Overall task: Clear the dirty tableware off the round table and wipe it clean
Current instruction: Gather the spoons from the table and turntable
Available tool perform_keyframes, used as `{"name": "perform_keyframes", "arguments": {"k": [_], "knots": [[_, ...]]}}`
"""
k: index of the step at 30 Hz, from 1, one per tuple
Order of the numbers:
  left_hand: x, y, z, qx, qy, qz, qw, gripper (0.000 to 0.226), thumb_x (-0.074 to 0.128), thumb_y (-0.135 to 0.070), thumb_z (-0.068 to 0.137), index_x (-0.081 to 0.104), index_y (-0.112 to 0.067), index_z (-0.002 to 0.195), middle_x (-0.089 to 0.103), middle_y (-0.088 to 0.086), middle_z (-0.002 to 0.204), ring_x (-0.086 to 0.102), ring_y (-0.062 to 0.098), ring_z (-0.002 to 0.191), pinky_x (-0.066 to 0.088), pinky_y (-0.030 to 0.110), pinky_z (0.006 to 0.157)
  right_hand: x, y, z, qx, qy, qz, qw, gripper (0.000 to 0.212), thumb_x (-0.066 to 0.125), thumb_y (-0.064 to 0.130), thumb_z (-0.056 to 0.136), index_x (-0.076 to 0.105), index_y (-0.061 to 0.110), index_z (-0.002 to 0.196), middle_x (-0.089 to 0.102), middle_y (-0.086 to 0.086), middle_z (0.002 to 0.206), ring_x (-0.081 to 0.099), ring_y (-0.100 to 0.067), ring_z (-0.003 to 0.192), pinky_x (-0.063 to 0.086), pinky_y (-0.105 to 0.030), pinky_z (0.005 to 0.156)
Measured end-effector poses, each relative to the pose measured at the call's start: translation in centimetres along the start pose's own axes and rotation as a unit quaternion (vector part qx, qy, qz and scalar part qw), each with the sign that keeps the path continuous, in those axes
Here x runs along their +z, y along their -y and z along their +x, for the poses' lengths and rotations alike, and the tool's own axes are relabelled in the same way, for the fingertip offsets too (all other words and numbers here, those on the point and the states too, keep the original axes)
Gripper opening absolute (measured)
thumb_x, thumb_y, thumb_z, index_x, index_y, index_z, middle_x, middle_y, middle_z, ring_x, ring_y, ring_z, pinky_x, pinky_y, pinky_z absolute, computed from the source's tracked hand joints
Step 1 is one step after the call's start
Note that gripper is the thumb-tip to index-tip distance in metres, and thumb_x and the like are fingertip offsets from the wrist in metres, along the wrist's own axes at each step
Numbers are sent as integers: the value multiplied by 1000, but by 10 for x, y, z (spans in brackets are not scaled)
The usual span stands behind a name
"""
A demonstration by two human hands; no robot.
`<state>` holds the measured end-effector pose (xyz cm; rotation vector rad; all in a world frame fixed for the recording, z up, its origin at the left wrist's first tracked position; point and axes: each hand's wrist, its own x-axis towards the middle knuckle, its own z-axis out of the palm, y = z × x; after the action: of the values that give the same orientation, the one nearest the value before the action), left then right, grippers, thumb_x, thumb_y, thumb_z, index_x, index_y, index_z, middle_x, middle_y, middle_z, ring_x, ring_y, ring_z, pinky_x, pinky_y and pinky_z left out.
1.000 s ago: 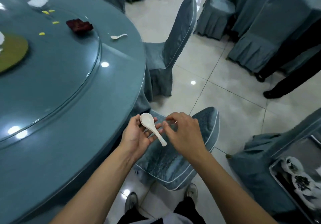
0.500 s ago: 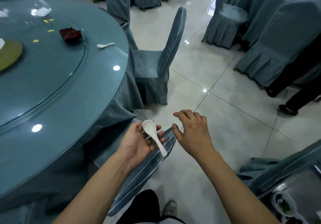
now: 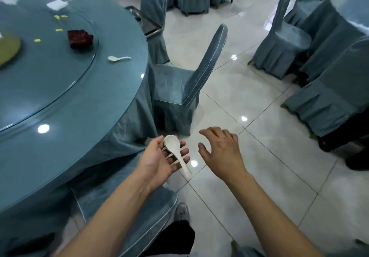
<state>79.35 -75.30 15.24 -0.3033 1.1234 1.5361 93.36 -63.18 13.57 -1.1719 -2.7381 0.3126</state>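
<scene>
Left hand [image 3: 157, 161] lies palm-up, fingers loosely spread, carrying white spoons [image 3: 175, 153] stacked across them; nothing curls over the stack. Right hand [image 3: 221, 153] hovers just beside, spread and empty. A second spoon [image 3: 118, 58] and a dark red dish [image 3: 80, 38] remain on the round desk [image 3: 79, 105]. Judgement: bring the thumb over the handles before reaching, or the stack may slide off.

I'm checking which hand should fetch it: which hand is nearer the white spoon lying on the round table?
Left. The left hand, already holding a spoon, is beside the table's edge below the spoon on the table. The right hand hangs empty over the floor, farther right.
</scene>
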Motion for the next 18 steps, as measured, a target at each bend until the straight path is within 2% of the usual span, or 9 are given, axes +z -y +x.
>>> {"name": "perform_keyframes", "arguments": {"k": [4, 7, 12, 18], "knots": [[27, -18, 32, 11, -12, -10, 1000, 49, 40, -36, 105, 56, -1, 135, 69, 24, 121, 69, 37, 100, 59, 52, 88, -4, -14, 58, -37, 13, -4, 999, 33, 54, 42, 96, 57, 32, 127, 59, 7, 130, 54, -19, 117, 36, -38, 102], [45, -28, 48, 21, -24, -30, 999, 47, 41, -35, 105, 58, -2, 132, 71, 22, 115, 70, 35, 95, 59, 52, 89, -4, -21, 91, -53, 24, 2, 998, 33, 52, 44, 97, 55, 34, 128, 56, 9, 133, 50, -18, 121, 33, -38, 105], [62, -53, 78, 59, -59, -85, 993, 45, 42, -34, 104, 59, -2, 131, 70, 23, 120, 69, 37, 102, 57, 54, 91, 2, -29, 160, -113, 45, 6, 993, 33, 55, 46, 95, 57, 35, 126, 58, 10, 132, 51, -18, 121, 33, -39, 106], [89, -87, 118, 112, -115, -156, 975, 43, 40, -33, 104, 63, -3, 125, 72, 21, 108, 66, 37, 99, 57, 52, 88, 6, -34, 249, -204, 64, 16, 977, 33, 56, 44, 95, 57, 34, 126, 59, 9, 128, 52, -20, 118, 35, -41, 103]]}}
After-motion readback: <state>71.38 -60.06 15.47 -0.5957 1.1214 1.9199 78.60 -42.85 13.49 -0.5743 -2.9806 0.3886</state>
